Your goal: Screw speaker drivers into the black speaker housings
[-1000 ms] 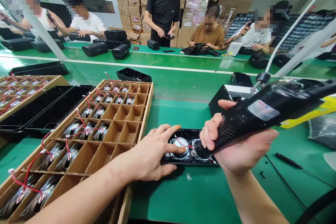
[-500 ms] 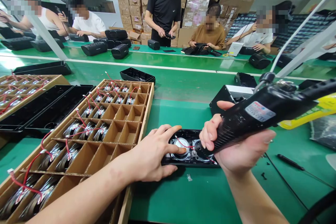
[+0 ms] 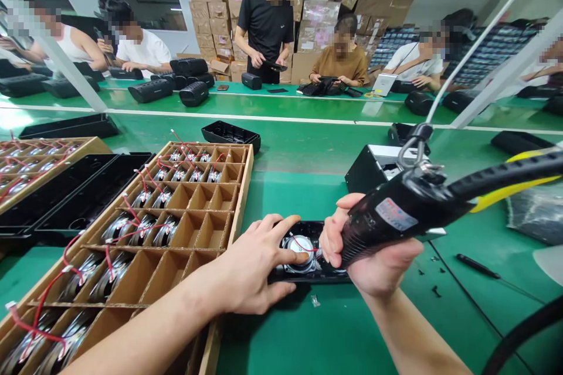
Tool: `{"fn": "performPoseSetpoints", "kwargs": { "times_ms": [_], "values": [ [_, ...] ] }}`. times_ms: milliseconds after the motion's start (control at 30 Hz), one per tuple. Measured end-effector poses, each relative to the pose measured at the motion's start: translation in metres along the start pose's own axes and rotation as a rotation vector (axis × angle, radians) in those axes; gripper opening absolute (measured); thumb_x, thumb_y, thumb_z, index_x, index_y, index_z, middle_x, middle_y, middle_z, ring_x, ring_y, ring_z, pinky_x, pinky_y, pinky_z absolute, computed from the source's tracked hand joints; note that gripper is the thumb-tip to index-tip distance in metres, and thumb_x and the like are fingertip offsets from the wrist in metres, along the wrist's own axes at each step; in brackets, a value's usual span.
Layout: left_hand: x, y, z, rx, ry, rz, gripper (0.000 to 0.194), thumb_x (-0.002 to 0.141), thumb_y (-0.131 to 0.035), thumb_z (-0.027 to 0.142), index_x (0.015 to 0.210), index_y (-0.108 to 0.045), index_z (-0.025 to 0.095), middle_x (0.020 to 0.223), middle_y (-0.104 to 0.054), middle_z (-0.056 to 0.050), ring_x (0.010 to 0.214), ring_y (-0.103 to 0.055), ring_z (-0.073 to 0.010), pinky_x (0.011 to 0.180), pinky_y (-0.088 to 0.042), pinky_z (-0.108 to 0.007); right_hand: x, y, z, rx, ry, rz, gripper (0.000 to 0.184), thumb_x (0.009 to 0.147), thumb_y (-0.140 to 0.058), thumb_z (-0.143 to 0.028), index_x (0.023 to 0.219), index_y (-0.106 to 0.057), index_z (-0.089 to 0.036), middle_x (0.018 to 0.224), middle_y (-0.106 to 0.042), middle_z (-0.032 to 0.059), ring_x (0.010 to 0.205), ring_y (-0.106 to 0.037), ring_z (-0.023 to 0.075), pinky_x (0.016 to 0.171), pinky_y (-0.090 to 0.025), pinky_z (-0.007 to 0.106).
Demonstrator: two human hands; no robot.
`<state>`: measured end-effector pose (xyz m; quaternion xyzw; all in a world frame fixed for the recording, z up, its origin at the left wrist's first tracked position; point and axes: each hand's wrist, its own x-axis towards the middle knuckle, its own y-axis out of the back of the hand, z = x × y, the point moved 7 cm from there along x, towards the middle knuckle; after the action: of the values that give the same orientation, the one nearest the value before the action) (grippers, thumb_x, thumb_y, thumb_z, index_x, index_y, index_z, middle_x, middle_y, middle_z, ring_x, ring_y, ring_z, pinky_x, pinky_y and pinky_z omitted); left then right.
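My left hand point(image 3: 259, 263) lies on the near left end of a black speaker housing point(image 3: 308, 272) on the green bench, fingers spread, index finger touching the round silver driver point(image 3: 300, 248) with its red wire. My right hand point(image 3: 373, 258) is wrapped round a black electric screwdriver point(image 3: 409, 211), which slants down to the left with its tip over the housing beside the driver. A cable and a yellow-and-black hose run off the tool to the right.
A cardboard divider tray point(image 3: 240, 187) of silver drivers with red wires lies at left, beside black plastic trays point(image 3: 65, 193). A black and white box point(image 3: 373, 167) stands behind the housing. Small screws and a black pen-like tool point(image 3: 477, 265) lie right. Several people work across the conveyor.
The screwdriver and my right hand have shifted a little left over the housing. My left hand stays on the driver. The view has tilted slightly.
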<state>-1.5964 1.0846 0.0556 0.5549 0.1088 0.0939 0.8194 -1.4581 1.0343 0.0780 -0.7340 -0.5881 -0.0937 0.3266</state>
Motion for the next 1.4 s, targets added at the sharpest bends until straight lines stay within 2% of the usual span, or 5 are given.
{"fn": "performPoseSetpoints", "kwargs": {
  "times_ms": [367, 633, 933, 1100, 1400],
  "values": [
    [0.001, 0.001, 0.002, -0.012, 0.035, -0.032, 0.046, 0.086, -0.074, 0.03, 0.131, -0.072, 0.036, 0.171, -0.028, -0.009, 0.145, -0.039, -0.0428, 0.12, -0.038, -0.067, -0.009, -0.004, 0.012, 0.092, -0.051, -0.093, 0.061, 0.085, -0.064, -0.08, 0.117, -0.069, -0.029, 0.067, -0.06, -0.002, 0.044, -0.048, 0.0076, 0.044, -0.04, 0.018],
    [-0.004, -0.003, -0.006, 0.04, 0.017, 0.101, 0.056, 0.083, -0.074, 0.028, 0.137, -0.067, 0.043, 0.17, -0.035, -0.001, 0.151, -0.041, -0.0419, 0.12, -0.043, -0.065, 0.002, -0.005, -0.001, 0.081, 0.061, -0.022, 0.059, 0.097, -0.05, -0.074, 0.133, -0.064, -0.029, 0.07, -0.059, -0.0014, 0.045, -0.047, 0.0069, 0.044, -0.041, 0.018],
    [-0.006, -0.021, -0.036, 0.221, -0.124, 0.214, 0.077, 0.078, -0.081, 0.038, 0.148, -0.054, 0.051, 0.174, -0.022, 0.001, 0.148, -0.046, -0.0429, 0.102, -0.06, -0.056, 0.028, 0.097, -0.141, -0.357, 0.47, 0.377, 0.067, 0.082, -0.061, -0.085, 0.11, -0.066, -0.024, 0.059, -0.056, -0.006, 0.037, -0.046, 0.0118, 0.036, -0.041, 0.024],
    [-0.017, -0.028, -0.055, 0.199, -0.136, 0.286, 0.076, 0.08, -0.081, 0.038, 0.149, -0.053, 0.049, 0.174, -0.026, 0.002, 0.15, -0.044, -0.0406, 0.11, -0.055, -0.053, 0.031, 0.137, -0.132, -0.449, 0.467, 0.424, 0.068, 0.084, -0.061, -0.083, 0.11, -0.063, -0.02, 0.06, -0.057, -0.0034, 0.038, -0.048, 0.0134, 0.037, -0.039, 0.025],
    [-0.026, -0.033, -0.079, 0.161, -0.05, 0.225, 0.067, 0.082, -0.075, 0.043, 0.146, -0.057, 0.051, 0.169, -0.036, 0.001, 0.145, -0.051, -0.0397, 0.112, -0.052, -0.057, 0.024, 0.141, -0.122, -0.446, 0.358, 0.408, 0.069, 0.087, -0.055, -0.084, 0.111, -0.062, -0.02, 0.062, -0.057, -0.0024, 0.039, -0.048, 0.0138, 0.038, -0.039, 0.026]
  ]
}}
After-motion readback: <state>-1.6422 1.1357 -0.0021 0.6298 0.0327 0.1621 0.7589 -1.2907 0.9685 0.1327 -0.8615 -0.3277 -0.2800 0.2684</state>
